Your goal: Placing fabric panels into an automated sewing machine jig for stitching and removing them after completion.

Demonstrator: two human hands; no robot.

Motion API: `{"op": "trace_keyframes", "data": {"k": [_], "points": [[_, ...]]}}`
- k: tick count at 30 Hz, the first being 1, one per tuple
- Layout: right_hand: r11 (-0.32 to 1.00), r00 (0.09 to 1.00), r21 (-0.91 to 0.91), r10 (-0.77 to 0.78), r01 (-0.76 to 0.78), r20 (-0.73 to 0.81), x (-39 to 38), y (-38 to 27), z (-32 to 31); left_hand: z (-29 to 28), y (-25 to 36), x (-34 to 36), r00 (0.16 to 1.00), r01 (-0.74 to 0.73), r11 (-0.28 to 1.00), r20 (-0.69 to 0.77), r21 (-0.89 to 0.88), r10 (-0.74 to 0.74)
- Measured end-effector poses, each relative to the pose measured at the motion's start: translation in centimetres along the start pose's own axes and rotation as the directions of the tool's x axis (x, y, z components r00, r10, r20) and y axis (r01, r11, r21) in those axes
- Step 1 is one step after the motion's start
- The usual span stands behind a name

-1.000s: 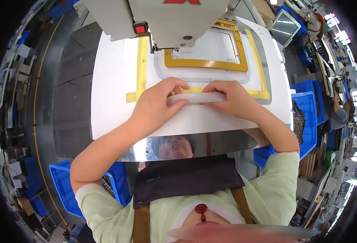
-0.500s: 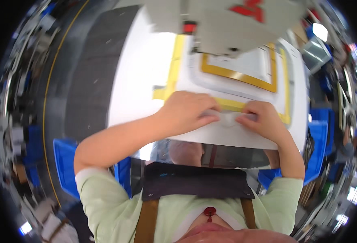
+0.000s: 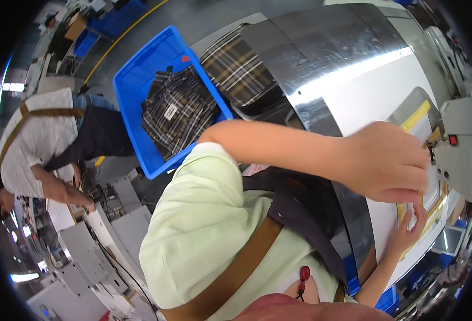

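Observation:
My left hand (image 3: 386, 160) is over the white work surface (image 3: 354, 109), its fingers curled in and slightly smeared. Just below it, my right hand (image 3: 410, 231) has bent fingers and a raised thumb, close to the left fingertips. Whatever is between the two hands is hidden by the left one. Beyond them lies a template with yellow edging (image 3: 417, 115), partly covered by my left hand. The pale machine head (image 3: 463, 144) with a red part stands over the template at the right.
A blue crate (image 3: 122, 85) with dark plaid cloth (image 3: 177, 120) is at my left. More folded plaid fabric (image 3: 236, 67) lies beside it, by the shiny metal table edge (image 3: 321, 59). Another person (image 3: 46, 139) bends over a machine at far left.
My view has swung to the left, bringing in the crate, the plaid cloth and the other person. Both hands were side by side over the template's near edge; now they are closer together.

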State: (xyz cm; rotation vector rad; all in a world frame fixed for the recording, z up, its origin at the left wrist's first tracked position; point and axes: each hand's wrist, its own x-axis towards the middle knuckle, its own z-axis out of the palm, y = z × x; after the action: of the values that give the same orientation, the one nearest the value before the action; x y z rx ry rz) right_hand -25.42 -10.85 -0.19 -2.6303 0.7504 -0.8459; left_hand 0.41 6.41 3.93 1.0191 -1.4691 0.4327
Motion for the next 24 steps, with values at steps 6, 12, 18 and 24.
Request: {"op": "trace_keyframes", "data": {"k": [6, 12, 18, 24], "points": [[0.987, 0.988, -0.054, -0.155, 0.153, -0.028, -0.4, 1.0, 0.1, -11.7, 1.0, -15.6, 0.89, 0.448, 0.817, -0.27, 0.362, -0.368], [0.982, 0.98, -0.042, -0.185, 0.182, -0.07, -0.8, 1.3, -0.7, -18.4, -1.4, -22.7, 0.561, 0.704, 0.251, -0.303, 0.664, -0.77], [0.981, 0.98, -0.002, -0.191, 0.192, -0.061, -1.0, 1.1, -0.1, -19.2, -9.0, -23.4, 0.467, 0.759, 0.222, -0.273, 0.612, -0.841], [0.983, 0.981, -0.034, -0.183, 0.181, -0.063, -0.8, 0.2, -0.3, -19.1, -12.9, -25.0, 0.403, 0.714, 0.183, -0.184, 0.675, -0.896]]}}
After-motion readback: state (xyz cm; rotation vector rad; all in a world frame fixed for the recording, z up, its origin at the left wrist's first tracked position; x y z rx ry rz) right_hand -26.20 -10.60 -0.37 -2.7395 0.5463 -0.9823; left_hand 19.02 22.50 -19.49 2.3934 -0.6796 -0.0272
